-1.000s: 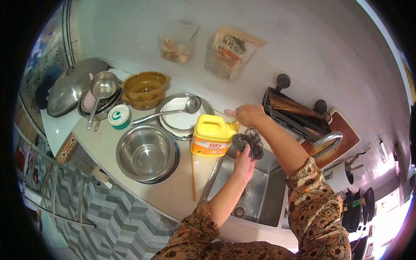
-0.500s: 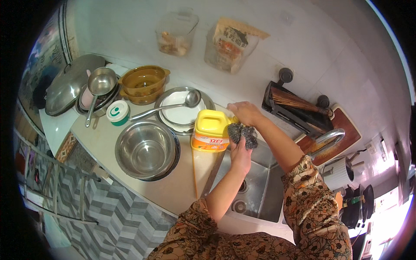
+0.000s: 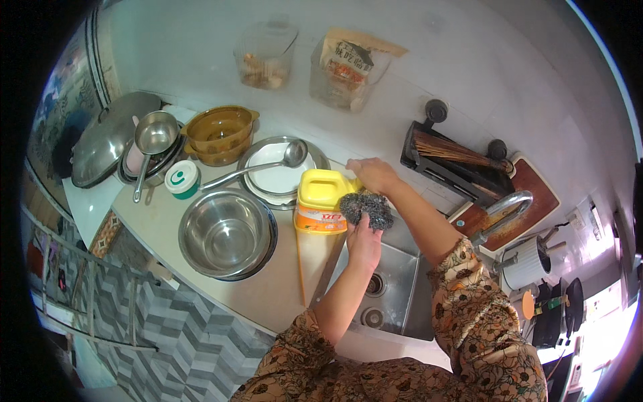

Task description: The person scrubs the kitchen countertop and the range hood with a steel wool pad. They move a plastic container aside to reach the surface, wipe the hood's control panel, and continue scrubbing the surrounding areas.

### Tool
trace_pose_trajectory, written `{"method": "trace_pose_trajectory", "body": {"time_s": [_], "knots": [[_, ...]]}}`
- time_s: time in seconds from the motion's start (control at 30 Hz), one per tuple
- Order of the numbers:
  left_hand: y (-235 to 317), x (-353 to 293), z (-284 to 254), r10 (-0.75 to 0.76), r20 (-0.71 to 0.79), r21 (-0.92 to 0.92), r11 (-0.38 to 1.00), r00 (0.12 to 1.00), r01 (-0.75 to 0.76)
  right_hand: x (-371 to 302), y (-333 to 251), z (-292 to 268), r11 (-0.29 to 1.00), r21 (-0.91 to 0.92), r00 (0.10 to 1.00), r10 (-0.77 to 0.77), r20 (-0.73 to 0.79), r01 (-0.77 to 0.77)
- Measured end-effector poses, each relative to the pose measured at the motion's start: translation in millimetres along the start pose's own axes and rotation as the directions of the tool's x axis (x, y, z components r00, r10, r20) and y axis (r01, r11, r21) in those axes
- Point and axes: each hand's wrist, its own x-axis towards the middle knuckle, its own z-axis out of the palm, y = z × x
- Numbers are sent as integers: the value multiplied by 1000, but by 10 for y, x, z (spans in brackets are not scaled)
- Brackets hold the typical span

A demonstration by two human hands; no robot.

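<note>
My left hand point(image 3: 365, 242) grips a grey steel wool scourer point(image 3: 368, 210) from below, its fingers mostly hidden behind the wool. The scourer is right beside a yellow detergent jug point(image 3: 322, 191) with an orange and white label. At the jug's right end, my right hand point(image 3: 372, 175) is closed at its yellow cap or spout; the fingertips are partly hidden. The jug is at the counter's edge by the steel sink point(image 3: 395, 288). Whether anything flows onto the wool cannot be made out.
Left of the jug are a steel pot point(image 3: 224, 233), a ladle point(image 3: 254, 163) across white plates point(image 3: 281, 179), a green-and-white tub point(image 3: 181, 179) and amber glass bowls point(image 3: 220, 130). The faucet point(image 3: 504, 214) curves over the sink's right side. A black chopstick rack point(image 3: 450, 167) hangs behind.
The scourer and my left hand have moved slightly left, closer against the jug. My right hand stays at the jug's cap. The whole view has shifted a little.
</note>
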Motion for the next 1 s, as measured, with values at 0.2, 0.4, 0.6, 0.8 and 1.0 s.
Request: {"method": "trace_pose_trajectory", "body": {"time_s": [0.2,0.4,0.6,0.8,1.0], "knots": [[64,-103,50,-55,-67,-100,994,996,49,-95,-50,-143,998,-6,997,70,18,-70],[209,-234,-103,-127,124,-1,992,984,128,-877,-25,-384,820,551,821,202,-533,156],[38,-655,-446,-397,239,259,906,886,336,-2671,232,806,705,692,839,276,-468,154],[-365,-1901,-288,-740,175,608,600,649,520,-4142,-316,1142,-466,885,883,422,204,18],[-1761,-3143,-719,-912,29,723,301,409,621,-5962,-414,1372,-241,945,676,736,30,220]]}}
